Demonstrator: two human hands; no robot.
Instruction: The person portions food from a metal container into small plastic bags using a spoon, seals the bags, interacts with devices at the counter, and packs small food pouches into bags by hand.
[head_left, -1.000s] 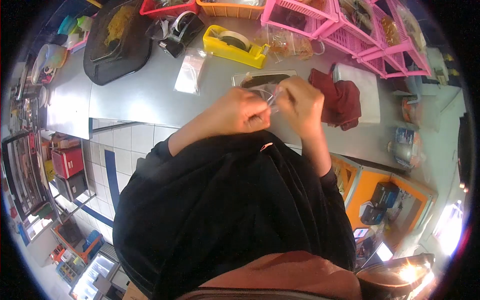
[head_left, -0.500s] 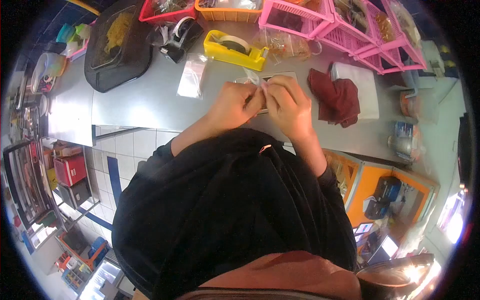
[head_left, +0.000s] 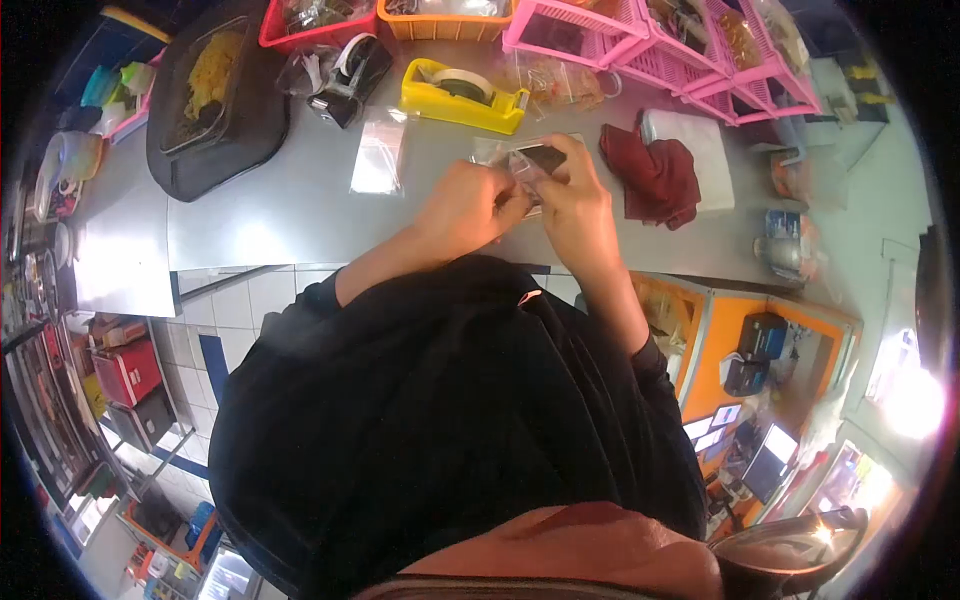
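Observation:
Both hands meet over the near part of the metal table [head_left: 300, 190]. Between them is a small clear plastic bag [head_left: 522, 168] with a pinkish tint. My left hand [head_left: 465, 205] is closed, its fingertips pinching the bag's near side. My right hand [head_left: 580, 205] has its thumb and fingers bent around the bag's right side. What the bag contains is too small to make out. Under the hands lies a flat, light-edged tray [head_left: 573, 142] with something dark in it, mostly covered. A stack of clear plastic bags [head_left: 380, 155] lies left of my hands.
Beyond my hands stand a yellow tape dispenser [head_left: 465, 110] and a black tape dispenser [head_left: 345, 85]. A dark lidded container [head_left: 255, 130] is at the left. Pink baskets [head_left: 640, 55], a red basket [head_left: 285, 40] and an orange basket [head_left: 440, 28] line the back. A maroon cloth [head_left: 655, 180] lies right.
The bag's white upper end, which stuck up above the fingers, now lies lower and flatter between the hands. My right fingers have spread apart somewhat. The whole view has shifted slightly.

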